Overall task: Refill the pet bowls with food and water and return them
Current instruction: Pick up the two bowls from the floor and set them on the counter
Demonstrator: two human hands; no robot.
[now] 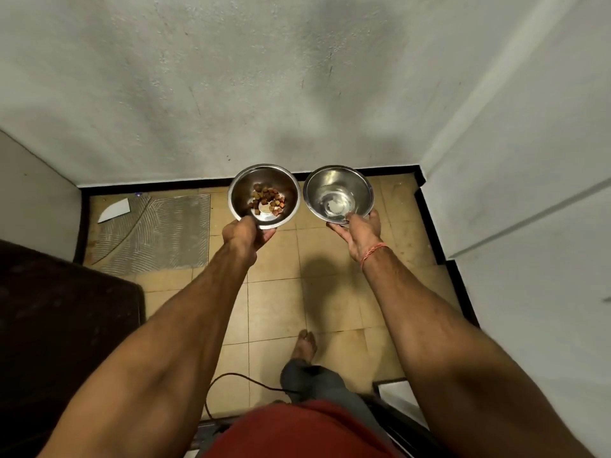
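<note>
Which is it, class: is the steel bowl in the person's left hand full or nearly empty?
Nearly empty. The left hand holds a steel bowl with only a sparse scatter of brown food pieces; bare metal shows between them.

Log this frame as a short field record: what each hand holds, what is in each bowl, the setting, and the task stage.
left hand: grips the near rim of the food bowl
right hand: holds the near rim of the water bowl
food bowl contents: a few brown kibble pieces, base partly bare
water bowl contents: shallow clear water
bowl position: both in the air, side by side, roughly level
setting: tiled floor in a wall corner
task stage: bowls filled, not yet set down
</note>
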